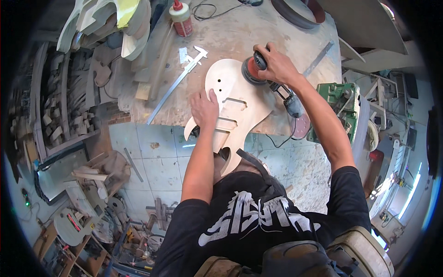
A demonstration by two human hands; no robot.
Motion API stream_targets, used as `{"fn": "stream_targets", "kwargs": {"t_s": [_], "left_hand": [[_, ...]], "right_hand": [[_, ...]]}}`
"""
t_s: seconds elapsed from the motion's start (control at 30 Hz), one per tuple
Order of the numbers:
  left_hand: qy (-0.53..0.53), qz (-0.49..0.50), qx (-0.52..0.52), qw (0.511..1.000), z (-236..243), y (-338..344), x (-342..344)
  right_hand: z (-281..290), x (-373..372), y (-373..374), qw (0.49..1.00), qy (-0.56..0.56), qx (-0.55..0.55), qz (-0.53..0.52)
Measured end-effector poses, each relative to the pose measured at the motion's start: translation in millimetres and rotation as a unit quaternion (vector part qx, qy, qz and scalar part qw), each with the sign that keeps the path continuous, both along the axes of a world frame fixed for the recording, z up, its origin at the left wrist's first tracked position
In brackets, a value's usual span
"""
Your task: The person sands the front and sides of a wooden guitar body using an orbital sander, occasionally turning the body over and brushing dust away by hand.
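Note:
A pale unfinished wooden guitar body [233, 90] lies on the workbench [230, 32], its horns hanging over the near edge. My left hand [204, 108] presses flat on the body's left side, fingers spread. My right hand [275, 64] grips a handheld disc sander [254, 69] with an orange-red pad, set on the body's upper right edge. The sander's dark handle and cord [290, 104] run back under my forearm.
On the bench lie a large metal caliper [184, 76], a long steel ruler [318, 59] and a glue bottle with a red cap [181, 18]. Guitar-shaped blanks [115, 23] are stacked at the far left. A green machine [339, 99] stands right; wood scraps crowd the floor at left.

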State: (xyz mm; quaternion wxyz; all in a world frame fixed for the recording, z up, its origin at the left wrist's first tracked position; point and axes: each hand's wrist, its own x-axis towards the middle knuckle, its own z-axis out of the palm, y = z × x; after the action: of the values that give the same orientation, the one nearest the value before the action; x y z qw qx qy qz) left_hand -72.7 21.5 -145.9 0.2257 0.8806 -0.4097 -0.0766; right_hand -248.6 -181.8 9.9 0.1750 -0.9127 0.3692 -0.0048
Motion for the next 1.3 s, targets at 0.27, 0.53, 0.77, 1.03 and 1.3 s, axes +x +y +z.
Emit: {"fn": "stream_targets", "kwargs": {"t_s": [0.27,0.53,0.77,1.03,1.3], "left_hand": [[0.018,0.007,0.013,1.000,3.9,-0.5,-0.7],[0.031,-0.004,0.041,0.999,4.4,-0.6,0.8],[0.049,0.009,0.036,0.998,3.5,-1.3,0.2],[0.055,0.029,-0.034,0.997,-13.1,5.1,1.6],[0.103,0.063,-0.106,0.987,-4.7,9.2,2.5]], "right_hand": [[-3.8,44.7,-23.5,1.000,0.002,0.018,0.001],[-12.9,79.3,-23.7,0.996,0.013,-0.003,0.086],[-6.8,64.7,-36.7,0.997,0.053,0.013,0.051],[-1.6,111.0,12.0,0.993,0.045,0.015,0.112],[1.1,112.1,30.1,0.992,0.067,-0.016,0.102]]}}
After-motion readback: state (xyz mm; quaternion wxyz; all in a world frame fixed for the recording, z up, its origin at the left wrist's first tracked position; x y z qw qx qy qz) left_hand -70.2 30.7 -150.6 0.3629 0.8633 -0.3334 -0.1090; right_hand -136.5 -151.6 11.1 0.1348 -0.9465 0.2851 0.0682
